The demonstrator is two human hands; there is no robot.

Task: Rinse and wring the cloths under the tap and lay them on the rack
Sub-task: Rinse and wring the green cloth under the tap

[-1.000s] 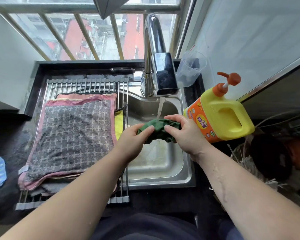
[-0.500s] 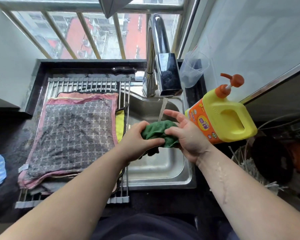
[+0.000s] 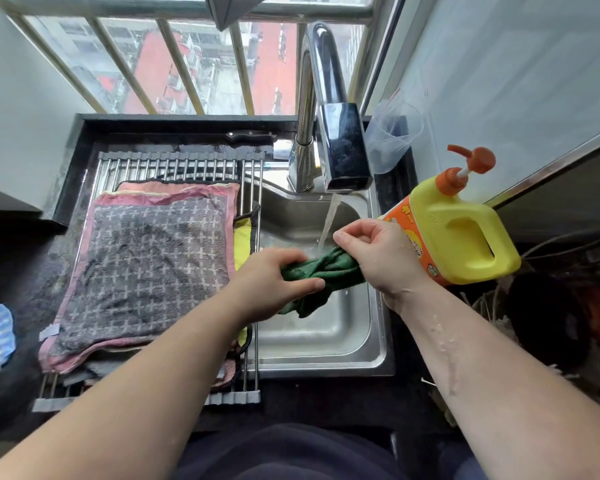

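Green cloth [image 3: 326,268], twisted into a rope, is held over the sink [image 3: 326,344]. Its long axis runs side to side from the left hand [image 3: 274,278], rising slightly toward the right hand [image 3: 378,258], and a loose tail hangs below the left thumb. Both ends are grasped: one is wrapped by the left fingers and thumb, the other clamped under the curled right hand. Water from the tap [image 3: 340,147] is seen falling beside the right fingers, and a grey checked cloth [image 3: 146,268] is laid flat on the rack [image 3: 174,166] left of the left hand.
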